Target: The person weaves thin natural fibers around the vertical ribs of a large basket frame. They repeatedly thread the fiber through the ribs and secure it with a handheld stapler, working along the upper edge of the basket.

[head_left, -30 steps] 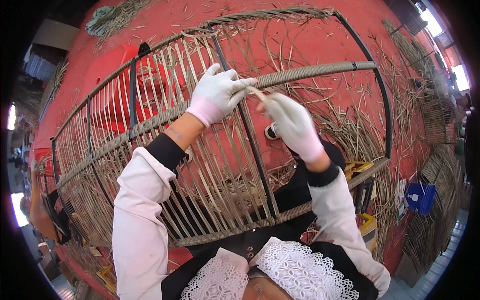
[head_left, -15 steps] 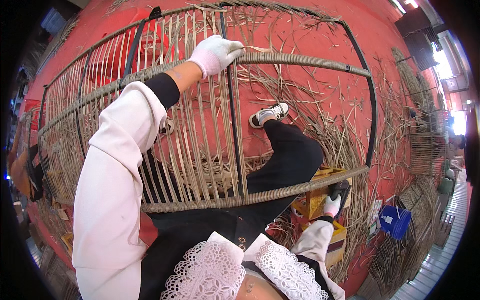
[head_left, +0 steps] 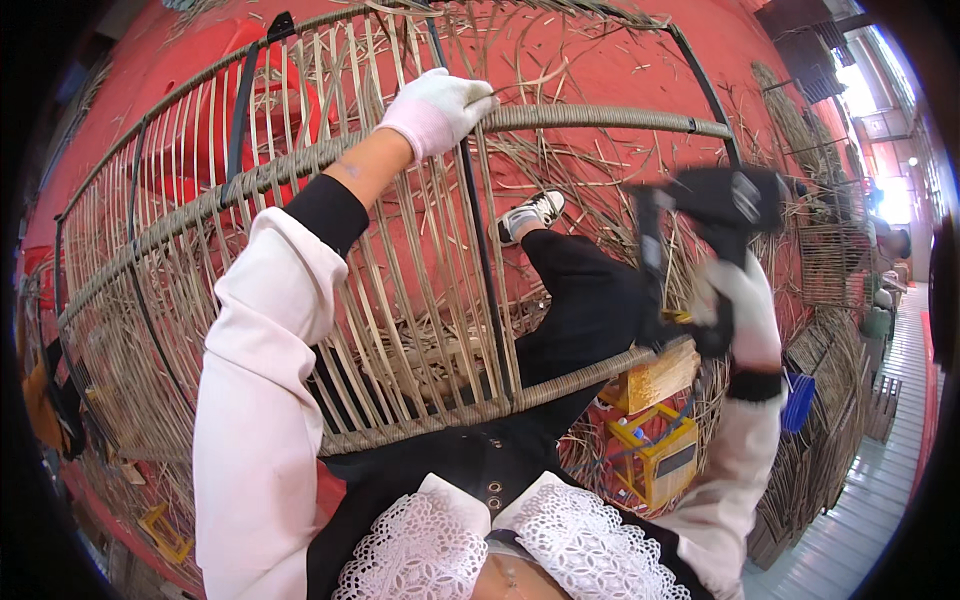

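Observation:
A furniture frame (head_left: 590, 118) of black bars wrapped in grey-brown rattan-like strip lies across my lap, with strips strung across its left part. My gloved left hand (head_left: 437, 112) is closed over the middle wrapped rail, beside a black crossbar, and pinches a strip end there. My gloved right hand (head_left: 738, 305), smeared by motion, grips the handle of a black staple gun (head_left: 725, 205), held up over the frame's right side. Its nose and exact kind are blurred.
Yellow wooden stools (head_left: 655, 455) stand by my right leg, with a thin blue hose near them. Loose strips (head_left: 600, 200) litter the red floor. A blue bucket (head_left: 797, 403) and stacked woven panels (head_left: 825, 430) are at the right; a red chair (head_left: 215, 110) is beyond the frame.
My right hand has lifted the staple gun from the yellow stool, up and to the right of the frame. My left hand keeps its hold on the rail; the view has shifted slightly.

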`<state>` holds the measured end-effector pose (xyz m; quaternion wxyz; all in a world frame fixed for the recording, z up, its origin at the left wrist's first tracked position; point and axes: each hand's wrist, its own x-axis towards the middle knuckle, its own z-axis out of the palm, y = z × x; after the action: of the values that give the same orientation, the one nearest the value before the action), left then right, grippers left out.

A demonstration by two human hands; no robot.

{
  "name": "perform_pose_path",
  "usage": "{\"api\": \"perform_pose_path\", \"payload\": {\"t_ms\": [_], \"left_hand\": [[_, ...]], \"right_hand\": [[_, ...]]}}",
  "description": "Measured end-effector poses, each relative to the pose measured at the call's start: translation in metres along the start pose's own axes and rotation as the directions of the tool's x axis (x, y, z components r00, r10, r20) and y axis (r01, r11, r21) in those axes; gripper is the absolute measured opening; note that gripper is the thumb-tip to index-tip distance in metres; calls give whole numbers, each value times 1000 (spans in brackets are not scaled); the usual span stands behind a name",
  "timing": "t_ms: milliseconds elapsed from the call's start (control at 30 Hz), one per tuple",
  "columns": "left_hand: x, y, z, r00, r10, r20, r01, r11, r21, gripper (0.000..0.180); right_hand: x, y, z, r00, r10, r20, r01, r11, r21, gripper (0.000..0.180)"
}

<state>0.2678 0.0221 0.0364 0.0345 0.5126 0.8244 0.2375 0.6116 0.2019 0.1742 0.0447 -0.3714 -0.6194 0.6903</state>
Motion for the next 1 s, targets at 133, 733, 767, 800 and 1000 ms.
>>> {"api": "perform_pose_path", "payload": {"t_ms": [133, 733, 767, 800, 1000], "left_hand": [[-1, 1, 0, 999, 34, -11, -33, 998, 57, 33], [0, -3, 0, 999, 42, 9, -42, 998, 46, 32], [0, -3, -1, 1000, 23, 14, -24, 997, 74, 32], [1, -3, -3, 999, 45, -18, -43, 996, 84, 33], [2, -8, -9, 999, 44, -15, -42, 990, 138, 36]], "right_hand": [[82, -38, 78, 933, -14, 360, 143, 932, -334, 14], [91, -69, 107, 927, 133, 350, 79, 845, -528, 27], [72, -63, 89, 944, 103, 313, 51, 892, -449, 25], [51, -55, 66, 973, 38, 227, 47, 933, -356, 21], [-76, 19, -156, 894, 6, -448, -41, 997, -67, 14]]}}
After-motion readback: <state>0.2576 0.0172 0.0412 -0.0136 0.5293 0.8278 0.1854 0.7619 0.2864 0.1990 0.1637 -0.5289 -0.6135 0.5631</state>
